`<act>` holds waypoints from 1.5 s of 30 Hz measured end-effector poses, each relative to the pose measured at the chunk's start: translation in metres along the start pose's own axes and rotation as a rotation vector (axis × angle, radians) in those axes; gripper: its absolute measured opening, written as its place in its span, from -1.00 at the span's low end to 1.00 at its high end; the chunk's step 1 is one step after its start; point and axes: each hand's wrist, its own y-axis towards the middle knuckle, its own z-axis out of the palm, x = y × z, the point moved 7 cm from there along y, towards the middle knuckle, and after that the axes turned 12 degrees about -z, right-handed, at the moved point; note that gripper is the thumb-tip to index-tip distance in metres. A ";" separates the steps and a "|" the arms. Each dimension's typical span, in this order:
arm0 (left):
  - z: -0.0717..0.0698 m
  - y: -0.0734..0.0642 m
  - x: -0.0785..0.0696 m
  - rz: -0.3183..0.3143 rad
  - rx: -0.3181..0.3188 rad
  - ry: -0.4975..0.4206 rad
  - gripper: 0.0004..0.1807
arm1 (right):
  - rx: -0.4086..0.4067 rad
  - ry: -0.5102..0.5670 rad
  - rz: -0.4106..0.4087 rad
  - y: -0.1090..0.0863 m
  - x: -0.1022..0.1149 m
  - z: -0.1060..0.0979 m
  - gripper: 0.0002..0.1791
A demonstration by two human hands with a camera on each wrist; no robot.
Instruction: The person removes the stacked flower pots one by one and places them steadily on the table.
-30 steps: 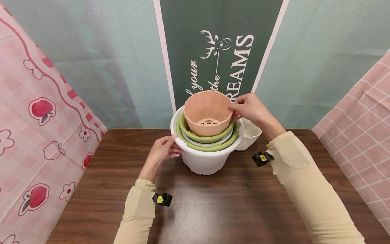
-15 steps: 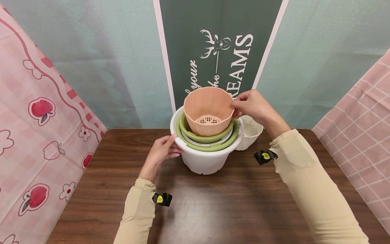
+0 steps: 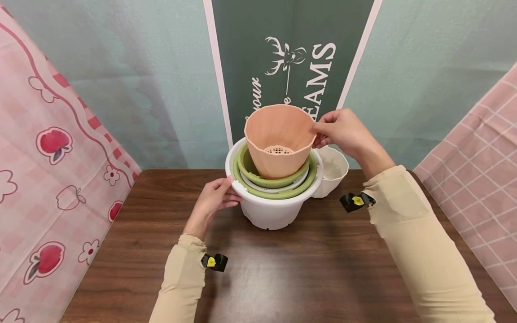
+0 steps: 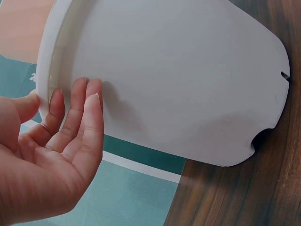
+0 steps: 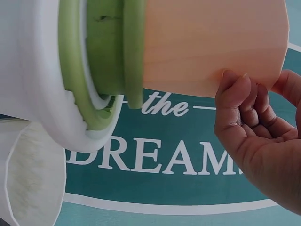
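A large white flower pot (image 3: 271,215) stands upright on the table with green pots (image 3: 278,183) and a white one nested in it. My left hand (image 3: 214,197) pinches its left rim, thumb on top and fingers under the lip, as the left wrist view shows. My right hand (image 3: 343,132) pinches the right rim of a peach-coloured flower pot (image 3: 278,163), whose bottom shows a grid of drain holes. This pot is raised partway out of the innermost green pot (image 5: 134,52); its base is hidden inside.
A smaller white pot (image 3: 333,172) with a wavy rim stands behind and right of the stack, partly hidden by it. The wooden table (image 3: 274,278) ends at a hanging cloth (image 3: 177,103) behind. Patterned cloths hang at both sides.
My right hand has lifted the peach-coloured pot higher out of the stack and shifted slightly right. My left hand has stayed on the large white pot's rim.
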 end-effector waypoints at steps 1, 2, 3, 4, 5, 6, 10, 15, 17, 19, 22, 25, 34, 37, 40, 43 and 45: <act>0.000 0.000 0.000 0.000 0.000 -0.001 -0.58 | -0.007 0.003 -0.003 0.000 0.001 -0.001 -0.80; 0.000 0.000 0.000 -0.001 -0.001 -0.004 -0.58 | -0.013 0.012 -0.006 0.000 0.002 -0.003 -0.80; -0.001 0.000 0.000 -0.001 -0.001 -0.005 -0.58 | -0.019 0.021 -0.007 0.000 0.003 -0.004 -0.80; -0.001 0.000 0.000 -0.001 0.000 -0.005 -0.58 | -0.025 0.029 -0.007 0.000 0.003 -0.004 -0.80; -0.001 0.000 0.000 0.000 0.000 -0.006 -0.58 | -0.029 0.039 -0.007 0.000 0.003 -0.005 -0.80; -0.001 0.000 0.000 0.000 0.000 -0.006 -0.58 | -0.030 0.047 -0.011 0.000 0.004 -0.006 -0.79; -0.002 0.001 0.000 0.007 0.004 -0.010 -0.58 | -0.042 0.082 -0.018 0.000 0.005 -0.007 -0.78; -0.001 0.000 0.000 0.006 0.004 -0.016 -0.59 | -0.057 0.095 -0.020 -0.001 0.007 -0.010 -0.78; -0.001 0.000 0.000 0.005 0.007 -0.017 -0.60 | -0.064 0.093 -0.020 -0.002 0.008 -0.013 -0.78; -0.001 0.000 0.001 0.006 0.007 -0.021 -0.60 | -0.071 0.087 -0.020 -0.003 0.009 -0.015 -0.78; -0.001 0.000 0.000 0.014 0.014 -0.022 -0.58 | -0.082 0.089 -0.019 -0.004 0.010 -0.018 -0.79; 0.000 0.000 0.000 0.014 0.014 -0.023 -0.59 | -0.092 0.085 -0.019 -0.005 0.012 -0.020 -0.79; 0.001 0.000 0.001 0.001 0.000 0.002 -0.56 | -0.104 0.082 -0.020 -0.008 0.018 -0.028 -0.77; 0.001 0.000 0.001 -0.002 -0.001 0.007 -0.56 | -0.109 0.086 -0.025 -0.009 0.020 -0.032 -0.76; 0.001 -0.001 0.001 -0.004 -0.004 0.002 -0.56 | -0.112 0.104 -0.030 -0.010 0.022 -0.036 -0.76; 0.000 -0.001 0.001 -0.003 -0.006 -0.002 -0.57 | -0.117 0.121 -0.036 -0.011 0.023 -0.040 -0.75; 0.000 -0.001 0.001 -0.006 -0.008 -0.004 -0.57 | -0.120 0.130 -0.037 -0.012 0.024 -0.043 -0.75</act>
